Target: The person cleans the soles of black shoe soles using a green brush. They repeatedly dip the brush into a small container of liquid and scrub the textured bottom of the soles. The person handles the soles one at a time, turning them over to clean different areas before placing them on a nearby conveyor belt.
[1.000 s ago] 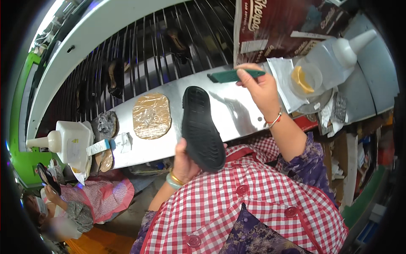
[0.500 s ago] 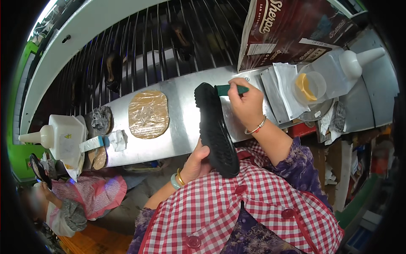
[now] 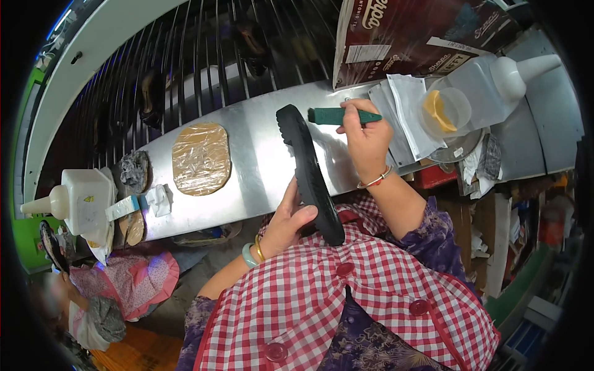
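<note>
My left hand [image 3: 286, 224] is closed around the lower part of a black shoe sole [image 3: 311, 176], thumb pressed on its edge. The sole stands lengthwise in front of my apron, its ridged heel end pointing away from me over the metal bench. My right hand [image 3: 367, 137] pinches a flat green brush [image 3: 328, 115] with short dark bristles. These bristles point left toward the sole's far end, with a small gap between them.
Wrapped around a brown cardboard piece [image 3: 201, 159] is clear film. At the right stand a squeeze bottle [image 3: 479, 83], a clear cup [image 3: 455, 112] and white sheets [image 3: 411, 114]; another bottle [image 3: 91, 201] is at the left. Behind the bench, shoes [image 3: 250, 46] rest on a bar rack. A co-worker sits lower left.
The brush has come away from the sole's far end, moving right. The sole has been turned to show more of its edge, and the whole view has shifted slightly.
</note>
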### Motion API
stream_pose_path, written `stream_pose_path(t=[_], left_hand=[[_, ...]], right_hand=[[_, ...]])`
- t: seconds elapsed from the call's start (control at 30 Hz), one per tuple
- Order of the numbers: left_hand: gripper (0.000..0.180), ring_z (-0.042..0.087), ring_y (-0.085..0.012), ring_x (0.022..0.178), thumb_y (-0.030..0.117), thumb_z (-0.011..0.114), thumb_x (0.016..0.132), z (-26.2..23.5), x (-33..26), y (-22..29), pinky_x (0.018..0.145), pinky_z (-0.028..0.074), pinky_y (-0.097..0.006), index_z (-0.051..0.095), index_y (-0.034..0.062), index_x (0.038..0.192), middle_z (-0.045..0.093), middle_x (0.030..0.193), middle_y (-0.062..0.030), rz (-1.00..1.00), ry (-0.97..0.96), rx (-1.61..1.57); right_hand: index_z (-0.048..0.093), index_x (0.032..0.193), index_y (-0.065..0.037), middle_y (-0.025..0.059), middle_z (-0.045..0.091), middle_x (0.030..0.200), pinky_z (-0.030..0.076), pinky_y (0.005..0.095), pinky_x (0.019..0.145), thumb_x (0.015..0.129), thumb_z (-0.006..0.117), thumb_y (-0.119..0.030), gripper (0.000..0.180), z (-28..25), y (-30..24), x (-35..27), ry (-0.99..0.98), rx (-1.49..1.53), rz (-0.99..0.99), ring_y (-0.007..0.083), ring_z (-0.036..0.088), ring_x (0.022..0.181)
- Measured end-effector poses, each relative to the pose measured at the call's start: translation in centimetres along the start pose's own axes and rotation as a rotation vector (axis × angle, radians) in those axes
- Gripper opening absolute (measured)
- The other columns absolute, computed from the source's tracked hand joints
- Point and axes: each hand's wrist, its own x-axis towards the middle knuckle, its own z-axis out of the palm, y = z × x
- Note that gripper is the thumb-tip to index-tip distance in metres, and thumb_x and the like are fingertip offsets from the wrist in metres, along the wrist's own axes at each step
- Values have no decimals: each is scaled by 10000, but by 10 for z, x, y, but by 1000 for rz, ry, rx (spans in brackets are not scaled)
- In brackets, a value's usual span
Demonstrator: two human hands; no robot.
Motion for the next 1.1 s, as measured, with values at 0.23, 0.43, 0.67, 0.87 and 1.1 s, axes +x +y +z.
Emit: stream_pose_path(t=[0.23, 0.43, 0.67, 0.87, 1.1], left_hand=[[826, 499, -161, 1081, 174, 596, 842, 0, 1, 0, 938, 409, -316, 67, 69, 1468, 347, 1344, -109, -4, 10, 32], [813, 485, -167, 1095, 171, 589, 844, 5, -2, 3, 941, 409, -322, 75, 60, 1464, 373, 1309, -120, -21, 27, 18], [783, 484, -181, 1098, 162, 581, 842, 4, -1, 5, 945, 408, -326, 105, 47, 1453, 409, 1272, -115, -24, 18, 27], [772, 486, -189, 1101, 183, 593, 835, 7, -5, 9, 948, 406, -335, 137, 35, 1440, 431, 1255, -117, -19, 29, 17], [756, 491, -199, 1106, 159, 583, 825, 5, -6, 8, 949, 411, -342, 153, 30, 1432, 425, 1266, -121, -10, 39, 10]], right_hand=[[631, 845, -40, 109, 578, 599, 446, 278, 509, 827, 588, -138, 109, 2, 30, -1, -116, -238, -41, 146, 562, 511], [627, 829, -46, 121, 573, 577, 444, 304, 503, 816, 581, -143, 108, -4, 15, 3, -150, -183, -107, 196, 565, 497], [626, 831, -69, 122, 581, 596, 436, 308, 494, 802, 598, -127, 71, 4, 17, 15, -235, -272, -178, 225, 561, 495], [621, 825, -71, 122, 583, 592, 444, 318, 498, 818, 588, -148, 85, 3, 8, 9, -156, -126, -141, 257, 587, 524], [604, 811, -55, 129, 574, 581, 448, 336, 505, 827, 578, -152, 102, -6, 15, 1, -159, -268, -153, 278, 586, 525]])
